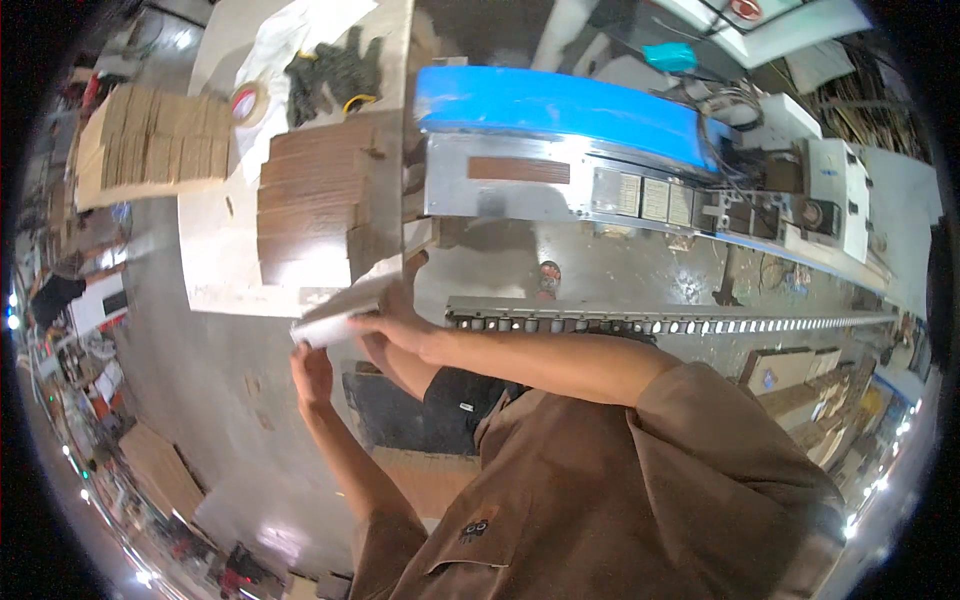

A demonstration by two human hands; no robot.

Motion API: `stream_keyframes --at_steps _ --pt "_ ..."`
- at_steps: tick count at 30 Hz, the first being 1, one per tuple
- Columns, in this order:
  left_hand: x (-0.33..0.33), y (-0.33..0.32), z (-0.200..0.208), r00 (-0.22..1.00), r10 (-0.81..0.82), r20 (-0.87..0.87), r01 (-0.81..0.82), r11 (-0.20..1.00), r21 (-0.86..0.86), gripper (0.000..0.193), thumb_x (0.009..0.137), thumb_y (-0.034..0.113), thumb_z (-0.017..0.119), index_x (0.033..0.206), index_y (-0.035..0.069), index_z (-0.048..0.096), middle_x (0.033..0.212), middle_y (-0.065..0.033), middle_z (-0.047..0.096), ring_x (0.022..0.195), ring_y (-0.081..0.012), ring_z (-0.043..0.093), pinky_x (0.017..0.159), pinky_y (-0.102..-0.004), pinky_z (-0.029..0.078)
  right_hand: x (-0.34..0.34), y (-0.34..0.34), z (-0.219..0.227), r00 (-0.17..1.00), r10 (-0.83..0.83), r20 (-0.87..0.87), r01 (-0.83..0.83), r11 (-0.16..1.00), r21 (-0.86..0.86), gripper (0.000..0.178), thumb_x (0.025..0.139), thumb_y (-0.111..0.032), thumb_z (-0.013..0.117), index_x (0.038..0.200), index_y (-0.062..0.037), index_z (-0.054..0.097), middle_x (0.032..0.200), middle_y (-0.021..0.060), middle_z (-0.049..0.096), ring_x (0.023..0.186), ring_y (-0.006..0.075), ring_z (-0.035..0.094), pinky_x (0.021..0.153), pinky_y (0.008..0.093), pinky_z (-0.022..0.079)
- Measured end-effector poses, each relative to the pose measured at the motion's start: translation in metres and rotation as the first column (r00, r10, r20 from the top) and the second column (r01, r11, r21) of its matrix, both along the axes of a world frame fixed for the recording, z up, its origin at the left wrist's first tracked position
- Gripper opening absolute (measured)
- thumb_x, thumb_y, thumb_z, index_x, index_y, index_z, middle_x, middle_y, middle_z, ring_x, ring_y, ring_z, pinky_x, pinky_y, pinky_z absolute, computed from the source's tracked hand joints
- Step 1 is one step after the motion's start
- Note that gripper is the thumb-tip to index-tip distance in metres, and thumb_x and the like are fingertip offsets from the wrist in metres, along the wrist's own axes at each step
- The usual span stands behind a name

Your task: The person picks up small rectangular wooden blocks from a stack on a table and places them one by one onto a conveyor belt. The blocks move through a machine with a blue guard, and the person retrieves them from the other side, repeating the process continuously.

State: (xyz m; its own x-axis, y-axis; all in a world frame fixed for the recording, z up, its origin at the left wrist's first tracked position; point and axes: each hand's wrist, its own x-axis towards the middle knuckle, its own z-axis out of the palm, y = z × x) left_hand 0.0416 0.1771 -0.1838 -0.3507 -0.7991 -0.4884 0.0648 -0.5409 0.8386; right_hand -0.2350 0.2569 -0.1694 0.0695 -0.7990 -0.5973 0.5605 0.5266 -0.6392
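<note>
I am pinching a pale block (328, 326) between my left hand (314, 376), at its lower left corner, and my right hand (402, 326), holding it by the table's (213, 255) near edge, beside stacked brown boards (308, 200).

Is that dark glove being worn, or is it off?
Off: the dark glove lies on the table; the left hand and right hand are bare.
</note>
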Motion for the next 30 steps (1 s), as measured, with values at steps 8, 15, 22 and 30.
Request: stream_keyframes --at_steps 8,15,22,30 --pt "-0.133 0.084 0.113 0.997 -0.059 0.039 0.063 0.992 -0.111 0.080 0.091 0.052 0.075 0.148 -0.001 0.055 0.149 -0.0137 0.060 0.142 -0.0287 0.051 0.122 -0.0452 0.034 -0.114 0.104 0.089 0.997 -0.057 -0.055 0.044 0.976 -0.215 0.116 0.093 -0.036 0.084 0.170 0.0018 0.006 0.174 0.0186 0.019 0.162 0.0297 0.018 0.132 0.0413 0.019" --pt "-0.276 0.028 0.085 0.953 -0.290 -0.083 0.264 0.935 -0.238 0.050 0.104 0.028 0.059 0.142 -0.003 0.054 0.135 -0.0112 0.062 0.135 -0.0244 0.054 0.123 -0.0420 0.035 -0.230 0.096 0.088 0.957 -0.260 -0.126 0.252 0.964 -0.081 0.146 0.079 -0.066 0.086 0.172 0.0020 -0.004 0.180 0.0262 0.006 0.167 0.0376 -0.003 0.135 0.0491 0.011" --pt "-0.357 -0.025 0.016 0.945 -0.317 -0.082 0.307 0.944 -0.119 0.044 0.105 0.037 0.060 0.132 0.002 0.062 0.137 -0.0130 0.066 0.131 -0.0280 0.056 0.119 -0.0467 0.036 -0.309 0.057 0.032 0.939 -0.303 -0.161 0.303 0.953 -0.028 0.132 0.078 -0.066 0.087 0.167 0.0070 0.022 0.163 0.0248 0.046 0.151 0.0353 0.043 0.123 0.0482 0.036" --pt "-0.373 -0.034 0.021 0.938 -0.345 0.006 0.345 0.938 0.035 0.053 0.105 0.045 0.062 0.141 0.006 0.056 0.147 -0.0084 0.060 0.137 -0.0248 0.051 0.121 -0.0444 0.031 -0.322 0.069 0.074 0.948 -0.277 -0.155 0.290 0.954 0.075 0.100 0.083 -0.069 0.083 0.155 -0.0034 0.057 0.163 0.0218 0.050 0.152 0.0349 0.041 0.126 0.0482 0.030"
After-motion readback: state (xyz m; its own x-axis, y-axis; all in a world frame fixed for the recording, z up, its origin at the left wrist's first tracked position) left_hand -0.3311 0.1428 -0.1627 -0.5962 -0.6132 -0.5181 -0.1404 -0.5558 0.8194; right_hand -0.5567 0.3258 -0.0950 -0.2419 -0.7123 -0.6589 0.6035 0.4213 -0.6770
